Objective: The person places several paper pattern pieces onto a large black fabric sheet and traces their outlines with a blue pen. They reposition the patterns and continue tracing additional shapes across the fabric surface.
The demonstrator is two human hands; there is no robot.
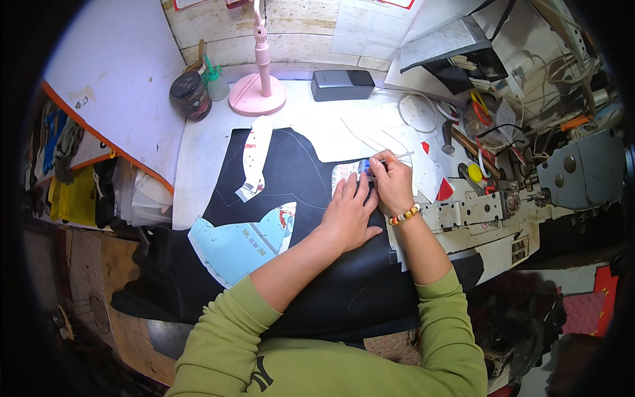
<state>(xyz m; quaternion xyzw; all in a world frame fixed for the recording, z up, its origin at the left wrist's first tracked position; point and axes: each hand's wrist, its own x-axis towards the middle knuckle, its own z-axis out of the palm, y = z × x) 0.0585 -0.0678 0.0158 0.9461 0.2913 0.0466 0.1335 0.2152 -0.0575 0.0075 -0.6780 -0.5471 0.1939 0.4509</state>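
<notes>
Black sheet material [291,152], maybe leather or cloth, spreads over the white tabletop, with thin pale curved lines drawn on it. My left hand [354,212] lies flat with fingers stretched, its fingertips on a small whitish printed pattern piece [340,173]. Just right of it, my right hand [393,184] pinches a thin pen-like stick [405,155]; its tip is hidden behind my fingers. Something blue [364,165] shows between the two hands. A curved white paper piece [256,155] and a light blue pattern piece [235,245] rest on the black sheet to the left.
Toward the back stand a pink lamp [258,96], a dark jar [190,97], a green-topped bottle [215,83] and a grey box [342,86]. White paper pieces [331,135] lie behind my hands. Machine parts [575,169], a hammer [448,135] and tools crowd the right.
</notes>
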